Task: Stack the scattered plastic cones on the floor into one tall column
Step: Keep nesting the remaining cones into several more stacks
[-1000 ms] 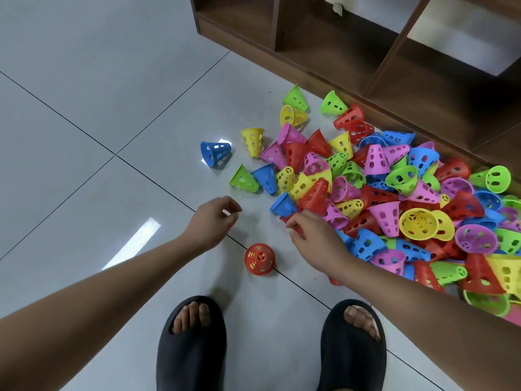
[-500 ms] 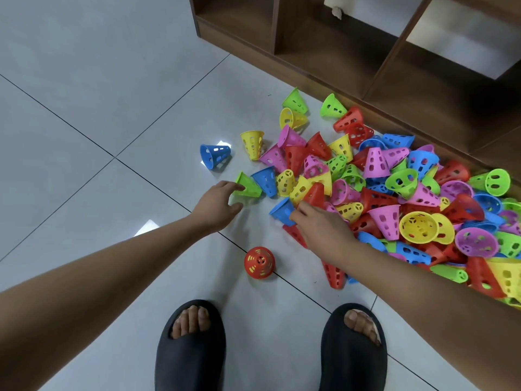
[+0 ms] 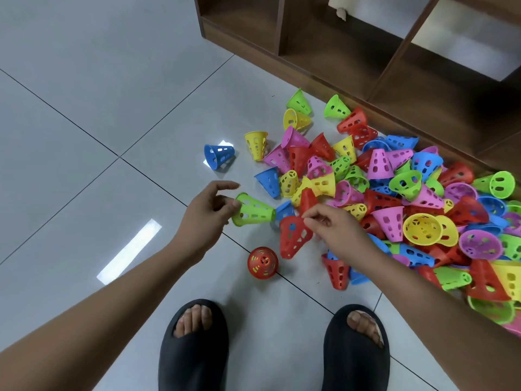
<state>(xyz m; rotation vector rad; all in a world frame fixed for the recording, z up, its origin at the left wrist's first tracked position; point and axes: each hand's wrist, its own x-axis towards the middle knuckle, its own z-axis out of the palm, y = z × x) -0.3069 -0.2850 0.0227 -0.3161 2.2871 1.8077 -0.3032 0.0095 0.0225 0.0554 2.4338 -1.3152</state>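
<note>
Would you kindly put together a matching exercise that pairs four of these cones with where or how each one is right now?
Things
1. green cone at the near-left edge of the pile
2. red cone beside that green one
3. red cone nearest the feet
4. lone blue cone

States
A. stands upright on the floor
B. pinched by the right hand
C. lies on its side, apart from the pile
D. held by the left hand

Pairs: 1-D, 2-B, 3-A, 4-C
</note>
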